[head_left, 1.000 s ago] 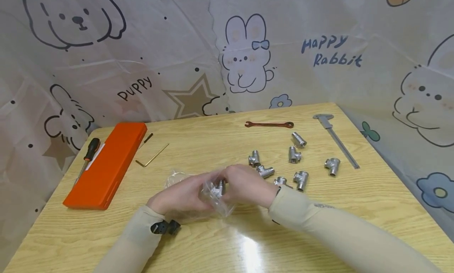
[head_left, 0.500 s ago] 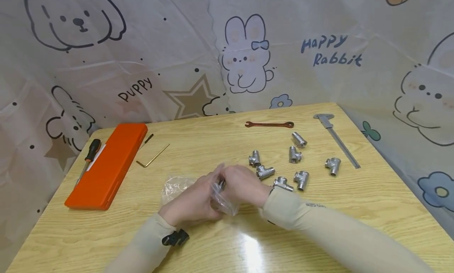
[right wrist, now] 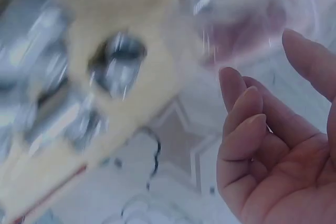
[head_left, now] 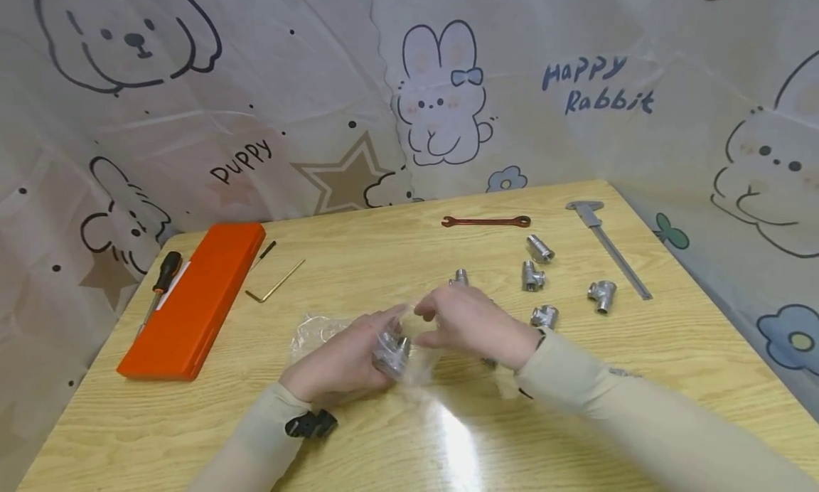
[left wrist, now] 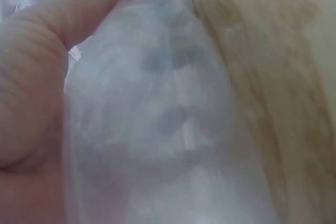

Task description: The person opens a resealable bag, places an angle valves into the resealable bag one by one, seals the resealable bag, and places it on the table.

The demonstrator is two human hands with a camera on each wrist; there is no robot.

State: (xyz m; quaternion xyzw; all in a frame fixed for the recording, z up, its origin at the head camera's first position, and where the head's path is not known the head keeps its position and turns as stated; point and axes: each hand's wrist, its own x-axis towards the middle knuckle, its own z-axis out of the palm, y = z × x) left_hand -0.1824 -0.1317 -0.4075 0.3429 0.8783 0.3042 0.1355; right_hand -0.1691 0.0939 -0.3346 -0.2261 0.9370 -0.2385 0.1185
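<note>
My left hand (head_left: 367, 346) grips a clear plastic bag (head_left: 409, 360) with metal pipe fittings (head_left: 392, 351) inside it, just above the wooden table (head_left: 384, 257). In the left wrist view my thumb (left wrist: 79, 14) presses along the bag (left wrist: 157, 129), its contents a grey blur. My right hand (head_left: 448, 321) hovers beside the bag's right side, fingers relaxed and holding nothing. The right wrist view shows that empty palm (right wrist: 273, 156), the bag (right wrist: 247, 19) and blurred loose fittings (right wrist: 118, 69).
Several loose tee fittings (head_left: 531, 275) lie right of my hands, one (head_left: 601, 295) near a steel caliper (head_left: 608, 247). A wrench (head_left: 486, 222) lies at the back. An orange case (head_left: 195, 303), a screwdriver (head_left: 160, 279) and a hex key (head_left: 275, 282) lie left.
My right hand has let go of the bag and drawn back to the right, opening. My left hand keeps the bag, now tipped so the fittings inside show.
</note>
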